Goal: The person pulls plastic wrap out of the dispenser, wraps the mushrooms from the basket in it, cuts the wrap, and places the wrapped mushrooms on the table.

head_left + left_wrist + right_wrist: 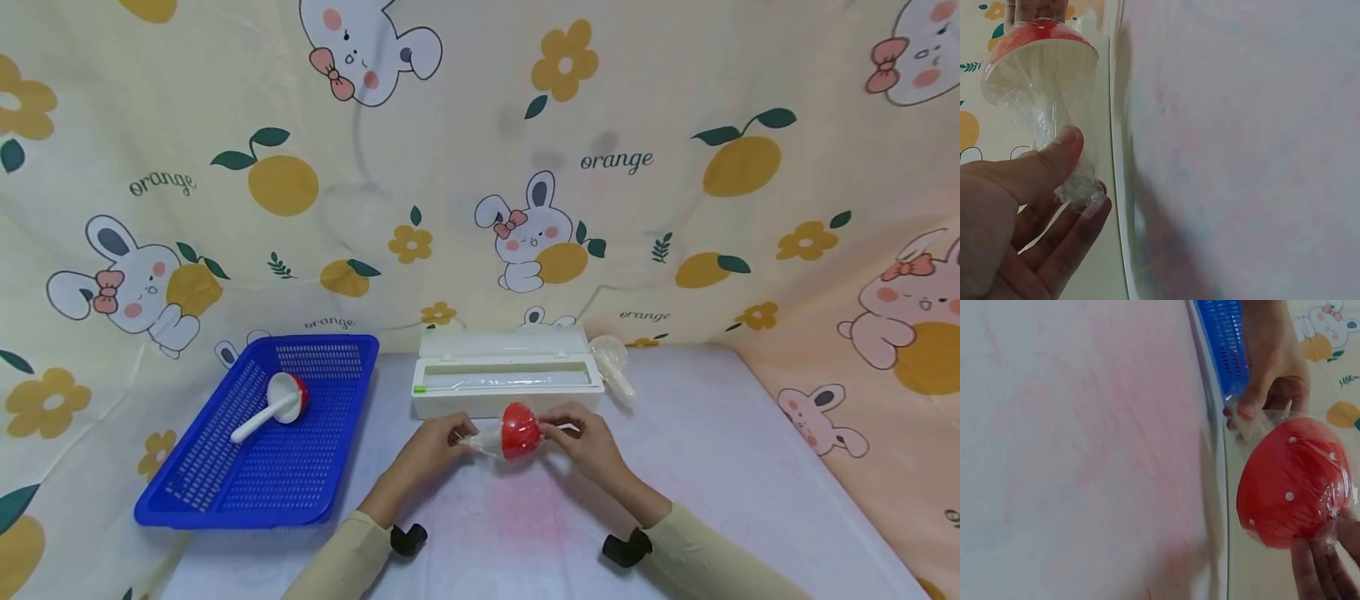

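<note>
A toy mushroom [521, 431] with a white-dotted red cap is wrapped in clear plastic film, held sideways over the table in front of a white box. At the stem end, my left hand [432, 450] pinches the gathered film between thumb and fingers; the left wrist view shows the film bunched and twisted around the stem [1054, 112]. On the cap side, my right hand [588, 439] holds the mushroom, its fingers [1316, 569] against the wrapped top. Wrinkled film shines across the red cap [1288, 481] in the right wrist view.
The white film dispenser box [510, 402] stands behind my hands, lid raised, with a film roll inside. Beside its right end lies a film-wrapped pale object [611, 362] with a handle-like stem. At left, a blue basket [300, 508] contains another red-capped mushroom [283, 400]. A patterned cloth hangs behind.
</note>
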Tool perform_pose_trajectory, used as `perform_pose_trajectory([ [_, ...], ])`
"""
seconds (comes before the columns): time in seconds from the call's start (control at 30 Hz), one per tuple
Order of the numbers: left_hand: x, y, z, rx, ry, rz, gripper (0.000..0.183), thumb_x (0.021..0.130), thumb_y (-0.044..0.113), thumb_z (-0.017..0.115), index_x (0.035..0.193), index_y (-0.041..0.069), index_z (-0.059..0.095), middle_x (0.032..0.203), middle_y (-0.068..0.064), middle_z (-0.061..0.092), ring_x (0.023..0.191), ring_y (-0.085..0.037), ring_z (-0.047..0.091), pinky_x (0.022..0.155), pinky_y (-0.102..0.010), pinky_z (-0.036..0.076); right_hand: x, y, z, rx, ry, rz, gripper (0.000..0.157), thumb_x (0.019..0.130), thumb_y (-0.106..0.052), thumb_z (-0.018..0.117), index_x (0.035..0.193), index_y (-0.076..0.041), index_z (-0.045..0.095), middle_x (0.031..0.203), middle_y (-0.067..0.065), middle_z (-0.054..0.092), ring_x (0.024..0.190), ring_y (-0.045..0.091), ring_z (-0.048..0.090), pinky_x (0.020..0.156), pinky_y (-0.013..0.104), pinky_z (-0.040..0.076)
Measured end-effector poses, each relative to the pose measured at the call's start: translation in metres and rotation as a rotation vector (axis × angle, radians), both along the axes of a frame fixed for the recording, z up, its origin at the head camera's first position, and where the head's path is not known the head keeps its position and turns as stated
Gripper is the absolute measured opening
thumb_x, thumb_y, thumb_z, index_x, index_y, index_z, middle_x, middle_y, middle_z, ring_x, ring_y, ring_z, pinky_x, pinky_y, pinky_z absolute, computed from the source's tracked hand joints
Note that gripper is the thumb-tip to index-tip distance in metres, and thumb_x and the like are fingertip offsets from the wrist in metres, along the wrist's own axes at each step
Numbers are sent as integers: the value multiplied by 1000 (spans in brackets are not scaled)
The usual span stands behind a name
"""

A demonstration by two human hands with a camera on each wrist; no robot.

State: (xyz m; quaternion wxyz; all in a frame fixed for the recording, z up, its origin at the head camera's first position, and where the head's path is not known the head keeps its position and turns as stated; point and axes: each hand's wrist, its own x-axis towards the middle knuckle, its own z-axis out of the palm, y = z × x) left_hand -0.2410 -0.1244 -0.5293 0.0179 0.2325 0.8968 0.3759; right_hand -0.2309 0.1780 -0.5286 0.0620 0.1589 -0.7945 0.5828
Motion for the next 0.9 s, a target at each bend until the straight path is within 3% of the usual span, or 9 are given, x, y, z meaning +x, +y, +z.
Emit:
perform_pose_trajectory([
  [0.13,0,0,-1,22,21,12,22,90,6,86,106,14,74,102,-1,79,89,-13,70,82,-31,60,-1,1,-1,-12,50,19,18,93,-4,83,111,-8,81,111,9,75,104,13,71,89,25,61],
  [0.27,0,0,-1,66,21,29,22,91,4,85,108,12,74,104,-4,78,89,-14,69,80,-30,59,-1,-1,-3,5,83,43,34,99,-9,78,132,-7,73,115,10,74,106,16,69,89,25,60],
  [0.4,0,1,1,89,7,26,23,90,7,86,110,11,74,106,-4,77,91,-15,68,82,-31,58,0,-5,-2,52,99,50,51,96,-11,82,143,-4,65,109,12,66,101,22,64,87,28,61],
  [0.5,0,2,2,98,-13,5,24,89,10,88,110,11,76,105,-2,77,90,-13,66,81,-28,58,1,-6,-2,106,100,44,56,91,-13,87,143,-7,68,107,9,63,98,23,62,85,28,61],
  [0.67,0,3,2,127,-17,-39,22,87,9,89,106,10,79,102,-2,78,87,-8,66,78,-25,57,4,-4,-2,168,48,22,49,89,-17,89,136,-19,76,109,1,64,101,20,63,84,25,60],
  [0.9,0,7,-4,133,-13,-36,27,85,11,91,108,9,76,101,-2,76,88,-12,67,79,-25,56,5,-4,-1,189,46,25,53,90,-19,89,140,-17,71,117,5,63,101,23,62,80,27,60],
])
